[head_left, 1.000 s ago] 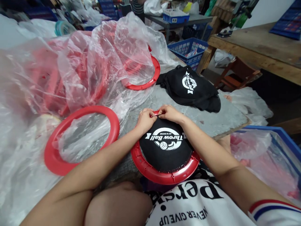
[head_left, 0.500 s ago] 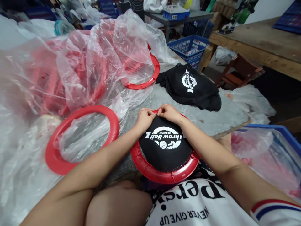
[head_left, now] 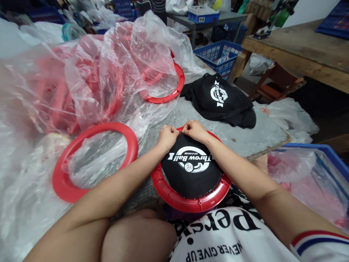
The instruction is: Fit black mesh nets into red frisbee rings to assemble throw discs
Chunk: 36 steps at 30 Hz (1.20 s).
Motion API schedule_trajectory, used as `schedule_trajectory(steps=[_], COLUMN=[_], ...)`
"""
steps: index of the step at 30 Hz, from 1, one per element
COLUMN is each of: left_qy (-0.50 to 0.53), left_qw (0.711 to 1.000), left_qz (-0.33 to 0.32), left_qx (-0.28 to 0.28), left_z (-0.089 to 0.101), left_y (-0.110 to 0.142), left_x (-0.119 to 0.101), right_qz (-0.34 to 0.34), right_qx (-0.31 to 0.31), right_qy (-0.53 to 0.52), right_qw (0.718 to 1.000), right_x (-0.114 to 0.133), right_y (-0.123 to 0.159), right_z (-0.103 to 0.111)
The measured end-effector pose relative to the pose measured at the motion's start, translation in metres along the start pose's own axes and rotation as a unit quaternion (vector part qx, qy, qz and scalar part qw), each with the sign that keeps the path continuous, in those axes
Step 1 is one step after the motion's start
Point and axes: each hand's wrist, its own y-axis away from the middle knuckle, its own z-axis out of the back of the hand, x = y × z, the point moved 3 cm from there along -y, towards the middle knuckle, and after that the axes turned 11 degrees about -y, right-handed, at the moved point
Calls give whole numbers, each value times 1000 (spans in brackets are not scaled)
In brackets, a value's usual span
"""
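Note:
A red plastic ring (head_left: 188, 203) lies at the table's near edge, against my body. A round black mesh cloth (head_left: 191, 174) with a white "Throw Ball" print covers its middle. My left hand (head_left: 167, 137) and my right hand (head_left: 194, 130) sit side by side at the ring's far rim. Both are closed, with the fingertips pinching the far edge of the black cloth down at the rim.
An empty red ring (head_left: 94, 160) lies to the left on clear plastic. Crumpled plastic bags (head_left: 81, 80) hold several more red rings, and one ring (head_left: 166, 96) pokes out. A pile of black printed cloths (head_left: 222, 100) lies behind. A blue crate (head_left: 321, 160) stands right.
The far edge of the black cloth now covers more of the rim's far side. My hands stay at the same spot, pressed a little closer together.

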Motion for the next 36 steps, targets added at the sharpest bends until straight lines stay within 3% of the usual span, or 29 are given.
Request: schedule_trajectory(steps=[5, 11, 23, 28, 33, 36], left_qy=[-21, -23, -14, 16, 53, 24], left_qw=[1000, 999, 997, 998, 994, 996], left_qz=[-5, 21, 52, -4, -42, -72], left_qx=[-7, 32, 49, 56, 89, 57], left_z=[1, 2, 0, 4, 13, 23], left_y=[0, -1, -8, -4, 2, 9], left_x=[-2, -7, -6, -6, -2, -1], right_qz=[-13, -33, -70, -41, -10, -30], right_qx=[-7, 2, 7, -3, 32, 16], right_qy=[9, 42, 52, 56, 17, 12], right_qw=[1000, 999, 996, 998, 999, 999], right_x=[4, 6, 3, 3, -4, -9], right_y=[2, -2, -4, 0, 5, 10], right_z=[1, -1, -2, -2, 1, 5])
